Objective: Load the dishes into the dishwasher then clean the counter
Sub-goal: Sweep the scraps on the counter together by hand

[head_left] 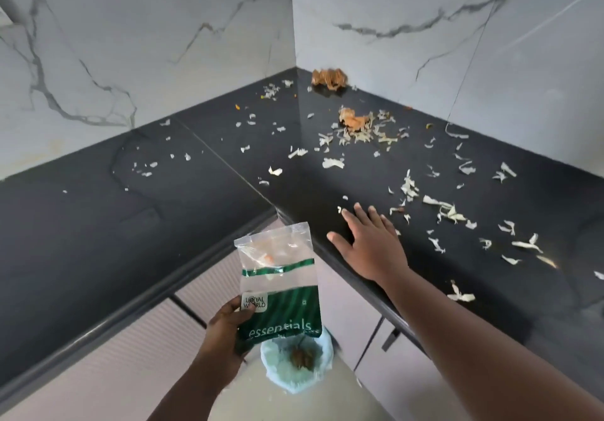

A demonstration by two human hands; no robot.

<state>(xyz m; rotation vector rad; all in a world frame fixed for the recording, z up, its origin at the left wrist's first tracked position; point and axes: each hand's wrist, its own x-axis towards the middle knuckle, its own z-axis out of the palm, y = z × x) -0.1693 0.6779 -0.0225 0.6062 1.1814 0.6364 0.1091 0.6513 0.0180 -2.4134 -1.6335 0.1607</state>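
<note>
Black corner counter (209, 191): right hand (369, 244) flat, fingers spread; vegetable scraps (356, 126) beyond fingertips. Left hand (225, 332) grips plastic packet (281, 283).

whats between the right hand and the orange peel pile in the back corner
In the head view, black counter strewn with pale vegetable scraps lies between the right hand and the corner peel pile, including a second heap of peels.

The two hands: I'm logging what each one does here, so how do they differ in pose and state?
The left hand grips a clear plastic packet with green printing, held over the bin lined with a pale blue bag; the right hand holds nothing. The left hand's fingers curl; the right hand's are spread flat on the black stone counter. Both are bare.
</note>
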